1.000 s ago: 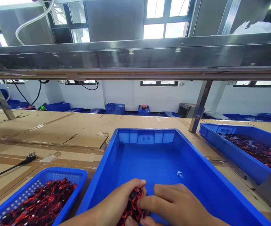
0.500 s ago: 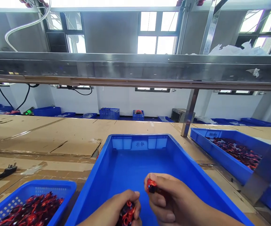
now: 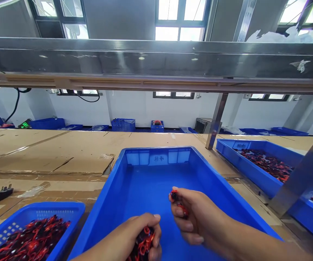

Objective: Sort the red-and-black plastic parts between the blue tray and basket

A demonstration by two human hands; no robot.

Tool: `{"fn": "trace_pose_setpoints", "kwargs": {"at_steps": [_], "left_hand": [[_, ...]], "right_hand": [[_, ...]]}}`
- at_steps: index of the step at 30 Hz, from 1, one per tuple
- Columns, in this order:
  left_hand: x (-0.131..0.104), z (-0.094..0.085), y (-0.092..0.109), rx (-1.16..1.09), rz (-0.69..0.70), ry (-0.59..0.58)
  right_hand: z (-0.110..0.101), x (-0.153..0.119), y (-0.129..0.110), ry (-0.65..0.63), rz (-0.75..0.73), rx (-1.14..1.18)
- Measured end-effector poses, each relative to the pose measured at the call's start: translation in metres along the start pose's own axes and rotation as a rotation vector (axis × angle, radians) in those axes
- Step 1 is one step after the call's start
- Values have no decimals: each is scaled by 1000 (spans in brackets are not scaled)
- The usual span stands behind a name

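Note:
Curled around a clump of small red-and-black parts (image 3: 143,242), my left hand (image 3: 134,232) hovers over the near end of a large blue tray (image 3: 156,174). My right hand (image 3: 197,217) is to the right and a little farther out, above the same tray. Between its thumb and forefinger it pinches one small red-and-black part (image 3: 174,195); another bit of red shows against its curled fingers. The exact kind of these glossy pieces is too small to make out. The tray's visible floor is bare blue plastic.
A blue perforated basket (image 3: 61,207) heaped with similar parts stands at the lower left. On the right, beyond a metal post (image 3: 300,177), another blue tray (image 3: 254,170) holds more. A black plug (image 3: 2,194) lies on the cardboard-covered table (image 3: 71,145). A metal shelf beam (image 3: 156,59) crosses overhead.
The view has tipped downward slightly. My right hand has shifted a little up and away over the tray, its lower fingers looser, with more red showing in it. My left hand keeps its clump.

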State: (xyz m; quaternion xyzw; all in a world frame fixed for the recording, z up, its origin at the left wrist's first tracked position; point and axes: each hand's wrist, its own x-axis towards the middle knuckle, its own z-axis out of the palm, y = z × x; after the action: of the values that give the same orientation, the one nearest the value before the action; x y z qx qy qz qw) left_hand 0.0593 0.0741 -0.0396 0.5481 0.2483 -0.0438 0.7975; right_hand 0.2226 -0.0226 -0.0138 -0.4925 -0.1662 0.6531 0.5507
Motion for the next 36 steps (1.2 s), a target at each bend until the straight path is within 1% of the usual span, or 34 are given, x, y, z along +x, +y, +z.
{"fn": "trace_pose_setpoints", "kwargs": {"at_steps": [2,6,11,14,17,21,27,31,34,36], "left_hand": [[-1,0,0,-7,-5,3],[-2,0,0,-13,-20,9],[-2,0,1,-51,-37,-10],[-2,-1,1,-68,-80,-31],[-4,0,3,-62,-121,-4],[-8,6,9,-74,-142,29],[-15,16,18,-88,-145,26],[-12,13,15,-98,-147,-2],[-9,9,11,-89,-123,-24],[-8,8,10,-77,-105,-27]], "right_hand": [[-2,1,-1,-4,0,-3],[-6,1,-1,-54,31,-14],[-4,0,-1,-27,34,-56],[-4,1,-1,-13,15,-83],[-5,2,0,5,13,-94],[-7,2,0,-14,15,-102],[-9,4,-1,-18,-41,-145],[-10,5,1,-21,-36,-138],[-9,6,1,-7,-35,-146],[-9,5,0,-32,-10,-122]]}}
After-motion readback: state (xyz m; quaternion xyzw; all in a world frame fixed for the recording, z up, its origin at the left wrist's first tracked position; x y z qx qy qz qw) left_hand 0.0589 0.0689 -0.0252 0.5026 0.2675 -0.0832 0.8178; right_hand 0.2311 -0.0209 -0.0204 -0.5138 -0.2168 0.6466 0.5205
